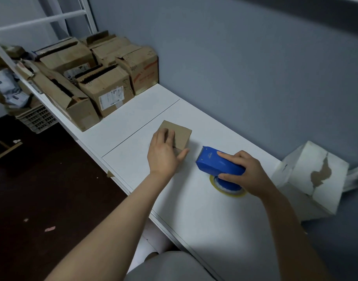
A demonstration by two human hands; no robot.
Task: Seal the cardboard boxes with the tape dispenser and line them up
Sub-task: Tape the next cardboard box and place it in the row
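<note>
Now your left hand (pixel 163 154) lies flat on the small cardboard box (pixel 182 134); your right hand (pixel 250 173) grips the blue tape dispenser (pixel 214 162).

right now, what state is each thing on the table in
small cardboard box: flaps down, on the white table
left hand: flat on its top
blue tape dispenser: on the table, apart from the box
right hand: gripping the dispenser
large cardboard boxes: tops open, far end
white box: skin torn

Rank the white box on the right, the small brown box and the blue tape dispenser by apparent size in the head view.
1. white box
2. blue tape dispenser and small brown box: look alike, both partly hidden, so unranked.
</note>
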